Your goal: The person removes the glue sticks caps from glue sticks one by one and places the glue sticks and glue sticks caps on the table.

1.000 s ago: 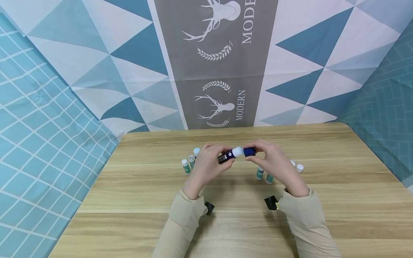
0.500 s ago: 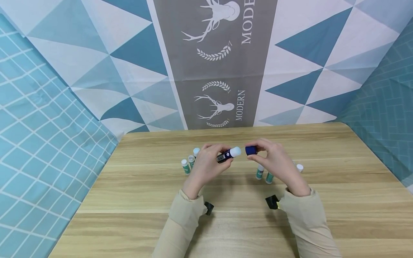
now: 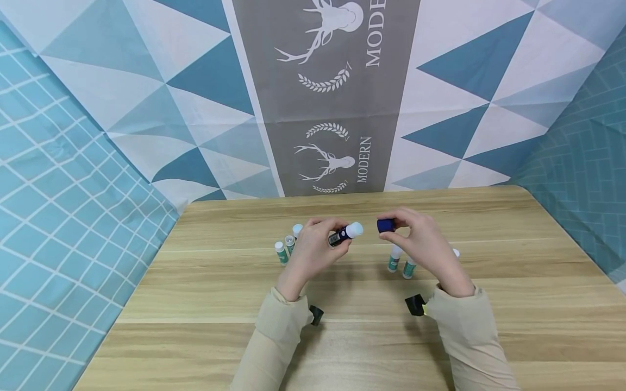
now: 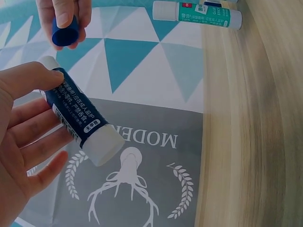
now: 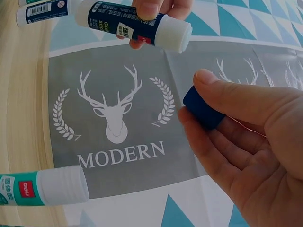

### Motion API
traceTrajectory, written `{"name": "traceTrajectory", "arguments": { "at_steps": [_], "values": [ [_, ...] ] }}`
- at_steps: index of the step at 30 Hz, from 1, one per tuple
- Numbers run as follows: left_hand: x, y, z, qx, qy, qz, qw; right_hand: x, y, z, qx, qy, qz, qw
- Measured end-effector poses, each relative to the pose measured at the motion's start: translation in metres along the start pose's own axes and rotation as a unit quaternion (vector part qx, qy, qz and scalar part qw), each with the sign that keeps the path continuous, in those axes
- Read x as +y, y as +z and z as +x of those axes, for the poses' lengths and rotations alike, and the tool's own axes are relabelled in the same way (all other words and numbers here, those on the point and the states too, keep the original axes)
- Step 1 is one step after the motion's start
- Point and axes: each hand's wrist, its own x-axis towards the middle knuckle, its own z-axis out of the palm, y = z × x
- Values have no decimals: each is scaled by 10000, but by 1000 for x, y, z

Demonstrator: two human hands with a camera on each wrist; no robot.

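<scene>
My left hand (image 3: 315, 250) grips a dark blue glue stick (image 3: 340, 237) above the table, its bare white end tilted toward the right. Thumb and fingers wrap the label of the glue stick (image 4: 78, 104) in the left wrist view. Across a small gap, my right hand (image 3: 423, 241) pinches a short blue cap (image 3: 385, 225) between thumb and fingers. The hollow mouth of the cap (image 4: 65, 37) shows in the left wrist view. In the right wrist view the cap (image 5: 202, 109) is apart from the glue stick (image 5: 123, 23).
Several green-labelled glue sticks (image 3: 281, 253) stand left of my left hand, partly hidden by it. Below my right hand stand two more green glue sticks (image 3: 394, 262). A white cap (image 3: 456, 253) peeks out behind the right wrist. Patterned cloth (image 3: 337, 108) hangs behind the wooden table (image 3: 362, 347).
The blue cap has come away from the glue stick's white end and moved right with my right hand, widening the gap. My left hand has barely shifted.
</scene>
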Motion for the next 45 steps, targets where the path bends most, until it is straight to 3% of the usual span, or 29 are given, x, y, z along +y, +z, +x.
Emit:
{"name": "traceTrajectory", "arguments": {
  "at_steps": [8, 22, 30, 45],
  "values": [
    [0, 0, 0, -22, 2, 57, 10000, 4, -3, -1, 43, 150, 19, 9999],
    [-1, 0, 0, -150, -70, 95, 9998, 8, -11, -2, 1, 785, 63, 9969],
    [-4, 1, -1, -58, 92, 97, 9999, 14, -19, -4, -169, 1103, -141, 9937],
    [-8, 3, -2, -146, -28, 93, 9998, 24, -31, -9, -393, 1241, -429, 9906]
  ]
}}
